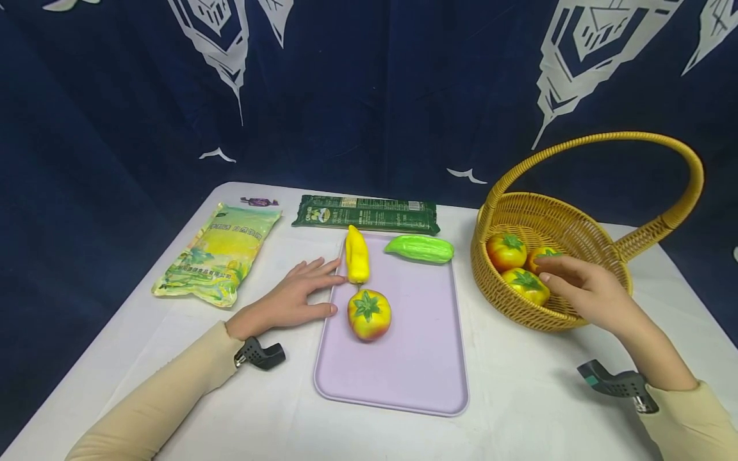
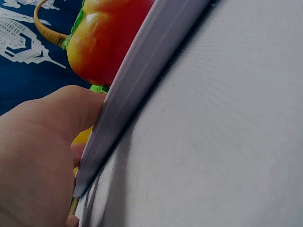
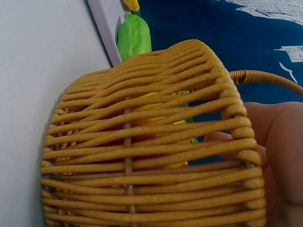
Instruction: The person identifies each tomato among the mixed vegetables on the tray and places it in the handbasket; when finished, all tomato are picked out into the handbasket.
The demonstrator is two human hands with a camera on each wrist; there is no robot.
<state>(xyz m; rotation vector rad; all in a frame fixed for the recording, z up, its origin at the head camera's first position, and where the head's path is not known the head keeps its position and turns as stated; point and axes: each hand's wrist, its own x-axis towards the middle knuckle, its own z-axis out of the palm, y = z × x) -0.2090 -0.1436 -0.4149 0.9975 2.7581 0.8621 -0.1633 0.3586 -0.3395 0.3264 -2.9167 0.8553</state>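
Plain cream sleeves (image 1: 167, 390) end just behind the left hand (image 1: 296, 296) and right hand (image 1: 594, 293). Behind each juts a black, angled, perforated bracket (image 1: 264, 355) with a silvery metal piece (image 1: 642, 404); the right one bears a green patch (image 1: 592, 380).

Tray (image 1: 415, 358) between bag (image 1: 221, 253), left, and basket (image 1: 542, 218), right; packet (image 1: 366, 214) behind.

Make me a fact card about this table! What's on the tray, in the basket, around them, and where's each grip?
Tray: yellow pepper, green gourd, one red-yellow fruit
Basket: three similar fruits
Left grip: spread at tray's left edge
Right grip: in basket, by the fruits; can't tell whether holding one
Behind tray: dark green packet
Left of tray: yellow-green bag, purple candy
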